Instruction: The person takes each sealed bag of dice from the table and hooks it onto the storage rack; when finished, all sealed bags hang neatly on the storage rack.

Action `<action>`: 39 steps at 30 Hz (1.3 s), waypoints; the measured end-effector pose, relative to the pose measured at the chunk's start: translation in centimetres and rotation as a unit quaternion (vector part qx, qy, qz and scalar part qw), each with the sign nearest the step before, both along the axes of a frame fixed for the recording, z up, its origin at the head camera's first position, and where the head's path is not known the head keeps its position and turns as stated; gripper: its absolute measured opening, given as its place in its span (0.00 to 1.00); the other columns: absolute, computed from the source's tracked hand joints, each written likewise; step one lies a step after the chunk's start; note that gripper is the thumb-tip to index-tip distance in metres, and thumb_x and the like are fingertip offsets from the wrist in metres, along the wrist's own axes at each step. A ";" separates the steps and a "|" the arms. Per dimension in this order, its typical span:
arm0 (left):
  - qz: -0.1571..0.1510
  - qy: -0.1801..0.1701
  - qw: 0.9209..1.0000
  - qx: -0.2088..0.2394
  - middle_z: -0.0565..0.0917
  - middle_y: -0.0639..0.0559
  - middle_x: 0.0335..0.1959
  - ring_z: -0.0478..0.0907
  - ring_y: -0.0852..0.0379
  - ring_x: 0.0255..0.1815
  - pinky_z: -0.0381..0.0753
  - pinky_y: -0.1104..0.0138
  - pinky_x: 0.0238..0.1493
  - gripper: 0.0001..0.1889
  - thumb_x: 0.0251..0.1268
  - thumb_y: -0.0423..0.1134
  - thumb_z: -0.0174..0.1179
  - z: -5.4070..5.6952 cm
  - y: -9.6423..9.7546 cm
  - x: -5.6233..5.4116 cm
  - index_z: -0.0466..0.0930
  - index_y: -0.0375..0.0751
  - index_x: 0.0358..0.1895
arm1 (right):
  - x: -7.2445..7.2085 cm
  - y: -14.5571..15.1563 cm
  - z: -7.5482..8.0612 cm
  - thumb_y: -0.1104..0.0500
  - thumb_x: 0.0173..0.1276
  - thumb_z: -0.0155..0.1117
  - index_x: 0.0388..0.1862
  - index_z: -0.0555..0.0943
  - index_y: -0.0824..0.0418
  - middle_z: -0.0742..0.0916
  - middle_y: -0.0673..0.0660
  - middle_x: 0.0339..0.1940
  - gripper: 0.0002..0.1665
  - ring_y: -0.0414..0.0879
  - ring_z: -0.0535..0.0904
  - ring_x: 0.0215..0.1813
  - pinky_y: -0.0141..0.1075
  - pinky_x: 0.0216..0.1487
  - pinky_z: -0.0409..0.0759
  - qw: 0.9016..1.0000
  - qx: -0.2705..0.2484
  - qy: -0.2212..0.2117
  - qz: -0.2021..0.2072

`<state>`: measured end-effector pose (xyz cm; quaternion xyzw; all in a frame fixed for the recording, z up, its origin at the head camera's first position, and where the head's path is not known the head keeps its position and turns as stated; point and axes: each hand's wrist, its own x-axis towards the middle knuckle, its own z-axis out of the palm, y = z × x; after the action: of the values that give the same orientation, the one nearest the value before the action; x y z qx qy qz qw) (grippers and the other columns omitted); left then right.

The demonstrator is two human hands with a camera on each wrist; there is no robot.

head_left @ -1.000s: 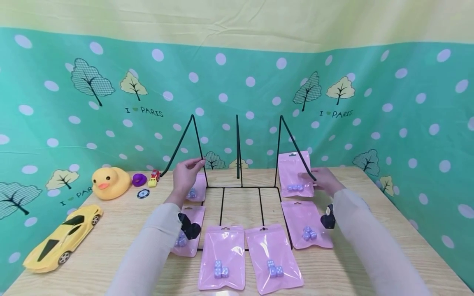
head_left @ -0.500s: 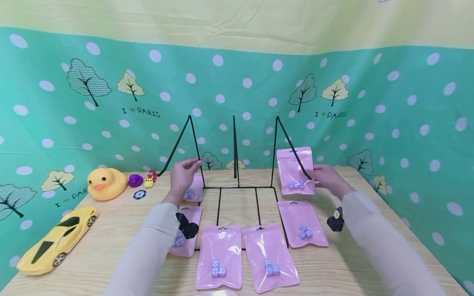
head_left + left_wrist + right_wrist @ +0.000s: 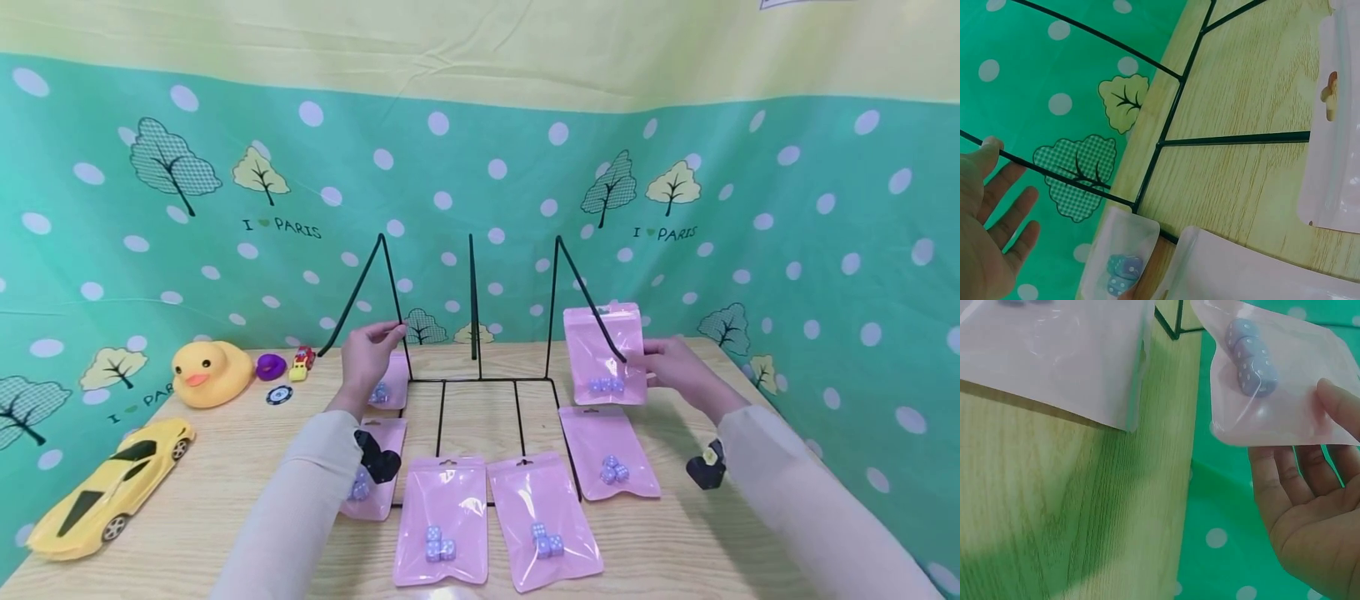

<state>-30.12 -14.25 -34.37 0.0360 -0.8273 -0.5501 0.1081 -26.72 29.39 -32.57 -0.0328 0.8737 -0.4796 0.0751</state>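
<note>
My left hand (image 3: 367,358) pinches an upright wire of the black display rack (image 3: 480,380); the left wrist view shows the thumb (image 3: 990,150) on that wire with the other fingers behind it. In my right hand (image 3: 678,367), a pink zip pouch (image 3: 592,354) with several purple dice (image 3: 606,385) inside is held by its right edge, thumb in front and fingers behind. The pouch is upright, raised off the table, its hang hole at the top. The rack's right prong (image 3: 588,292) slants down across the pouch in the head view.
Several more pink dice pouches lie around the rack's base, such as a front-left one (image 3: 441,521), a front-right one (image 3: 545,521) and a right one (image 3: 609,454). At the left are a yellow toy car (image 3: 112,492), a rubber duck (image 3: 213,373), a purple toy (image 3: 271,367) and a chip (image 3: 280,395).
The right hand has moved right and slightly forward of the prong's tip with the pouch, which now sits a bit further right. The left hand stays on the rack. The head view has shifted slightly.
</note>
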 end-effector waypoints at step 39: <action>-0.001 0.007 1.000 0.001 0.82 0.41 0.62 0.75 0.44 0.66 0.73 0.53 0.68 0.18 0.78 0.44 0.58 -0.3 0.0 -0.2 0.82 0.40 0.63 | 10.8 -0.9 3.4 0.61 0.75 0.64 0.48 0.87 0.65 0.90 0.52 0.41 0.11 0.44 0.83 0.41 0.35 0.46 0.81 0.982 -0.023 0.096 0.160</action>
<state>-30.33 -14.24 -34.69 0.0316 -0.8257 -0.5516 0.1135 -15.95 28.53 -29.19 -0.2202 0.8491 -0.4756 0.0659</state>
